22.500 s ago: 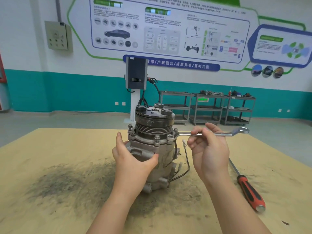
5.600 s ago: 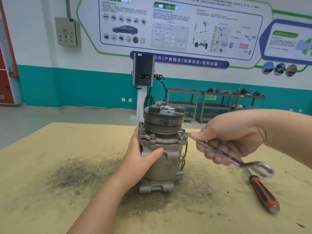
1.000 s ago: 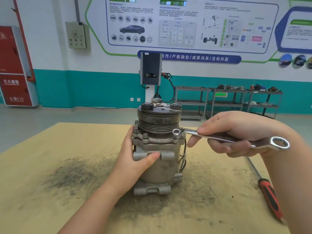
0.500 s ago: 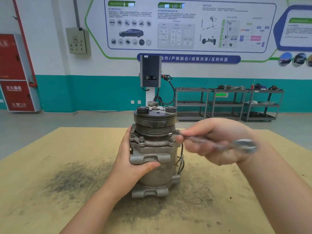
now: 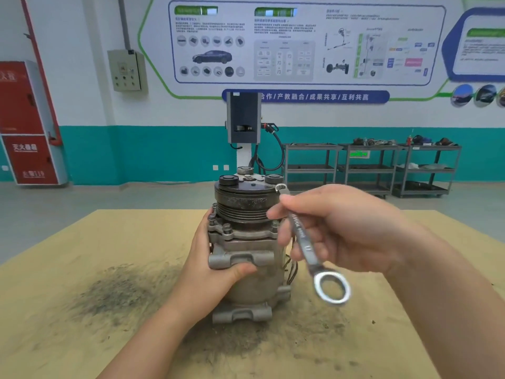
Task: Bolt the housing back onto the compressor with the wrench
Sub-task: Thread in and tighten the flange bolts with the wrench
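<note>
Head view: a compressor (image 5: 247, 258) is seen standing upright on a tan surface (image 5: 82, 269), amid a dark smear of grime. Its lower body is gripped by the left hand (image 5: 210, 272), with the fingers wrapped behind and the thumb pressed on the front lug. The housing (image 5: 240, 233) is seated below the ribbed pulley, and bolts (image 5: 226, 228) are seen standing along its flange. A wrench (image 5: 306, 247) is pinched by the right hand (image 5: 352, 231), between the thumb and curled fingers, just right of the compressor. The wrench is held tilted, with its open end raised beside the pulley rim and its ring end hanging low toward the camera; no bolt is engaged by it. Wires are seen at the compressor's right side. Against the far wall, metal shelves (image 5: 369, 168) are stood, and small parts, too distant to be told apart, are carried on their top tiers.
</note>
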